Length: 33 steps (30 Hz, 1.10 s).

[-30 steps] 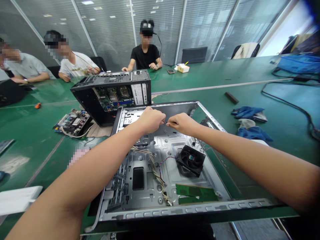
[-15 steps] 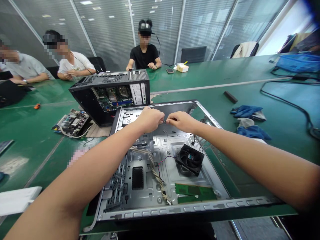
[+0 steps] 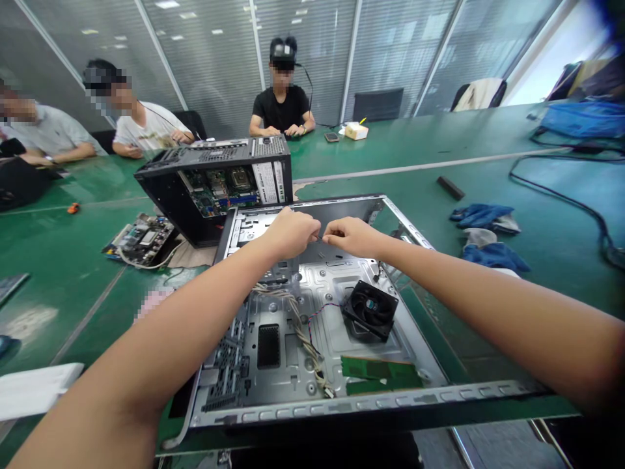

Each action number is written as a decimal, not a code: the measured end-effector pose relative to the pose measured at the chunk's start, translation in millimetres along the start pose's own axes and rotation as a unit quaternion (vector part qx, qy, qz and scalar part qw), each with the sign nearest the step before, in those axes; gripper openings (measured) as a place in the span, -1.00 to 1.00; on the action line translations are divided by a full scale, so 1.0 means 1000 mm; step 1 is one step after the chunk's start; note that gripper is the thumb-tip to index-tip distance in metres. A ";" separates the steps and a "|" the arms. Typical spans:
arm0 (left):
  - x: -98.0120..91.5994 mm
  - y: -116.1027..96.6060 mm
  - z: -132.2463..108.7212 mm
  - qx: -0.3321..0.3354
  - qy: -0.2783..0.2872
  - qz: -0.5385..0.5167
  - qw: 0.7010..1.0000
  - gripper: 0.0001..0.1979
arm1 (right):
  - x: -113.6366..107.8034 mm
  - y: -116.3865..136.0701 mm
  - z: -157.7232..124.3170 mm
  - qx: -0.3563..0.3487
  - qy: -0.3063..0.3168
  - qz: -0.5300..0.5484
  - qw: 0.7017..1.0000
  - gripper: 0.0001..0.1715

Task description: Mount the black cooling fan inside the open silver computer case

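Note:
My left hand (image 3: 295, 233) and my right hand (image 3: 352, 236) meet above the far part of an open computer case (image 3: 336, 412) lying flat. Both are closed, fingertips pinched close together. A small dark thin piece shows between them, too small to name. Below the hands, inside the case, a black cooling fan (image 3: 371, 309) rests with its thin twisted wire. Two green memory sticks (image 3: 381, 372) lie near the case's front edge. A bundle of beige cables (image 3: 299, 319) crosses the metal floor of the case.
Behind stands a second computer case (image 3: 215, 182) with its board exposed. A loose motherboard (image 3: 141, 240) lies to the left. Blue-grey gloves (image 3: 491, 238), a dark block (image 3: 450, 188) and a black cable (image 3: 561, 195) are on the right. Several people sit across the table (image 3: 390, 150).
My hands stay almost in place, still pinching the small dark piece. Across the table, the person in black has brought both hands down together, and the person in white has raised a hand.

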<state>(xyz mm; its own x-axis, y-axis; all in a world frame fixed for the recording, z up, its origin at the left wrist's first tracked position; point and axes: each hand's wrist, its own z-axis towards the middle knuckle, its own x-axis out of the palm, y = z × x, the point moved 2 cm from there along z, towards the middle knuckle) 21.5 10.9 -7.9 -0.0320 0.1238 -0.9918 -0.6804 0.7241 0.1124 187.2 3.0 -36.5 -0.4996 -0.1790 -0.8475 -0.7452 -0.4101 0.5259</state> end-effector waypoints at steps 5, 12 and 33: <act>-0.001 0.001 -0.001 0.006 -0.005 -0.016 1.000 -0.84 | 0.000 0.001 0.000 -0.006 0.011 0.004 1.000 -0.79; -0.002 0.001 0.000 0.008 0.012 -0.005 1.000 -0.82 | -0.001 0.004 -0.001 0.016 0.012 0.023 1.000 -0.82; 0.002 0.004 0.002 0.029 -0.009 -0.012 0.999 -0.81 | 0.002 0.004 -0.001 0.022 -0.002 0.028 0.999 -0.86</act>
<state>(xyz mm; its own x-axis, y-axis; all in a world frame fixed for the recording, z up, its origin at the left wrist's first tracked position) 20.4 15.9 -8.9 -0.0024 0.1190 -0.9929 -0.6380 0.7644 0.0931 183.8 0.3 -36.0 -0.5420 -0.1975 -0.8169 -0.7352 -0.3594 0.5747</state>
